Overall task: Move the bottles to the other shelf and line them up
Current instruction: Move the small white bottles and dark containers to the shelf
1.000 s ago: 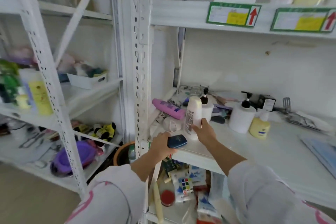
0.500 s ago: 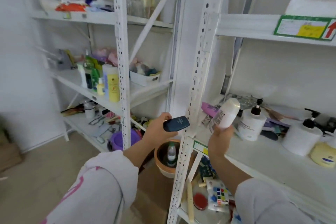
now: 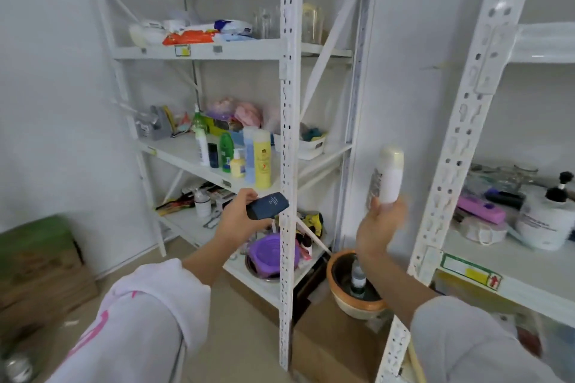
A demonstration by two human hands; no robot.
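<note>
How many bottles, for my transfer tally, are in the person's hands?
2. A dark blue flat plastic bottle lies in the left hand; a tall white cylindrical plastic bottle stands in the right hand. Neither grip seems to hide more.

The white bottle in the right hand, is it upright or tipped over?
Roughly upright, leaning slightly. The right hand grips the white bottle at its lower end, with its rounded end pointing up.

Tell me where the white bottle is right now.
Head view, right of centre: the white bottle is held upright in the right hand, in the air between the two shelf units.
</note>
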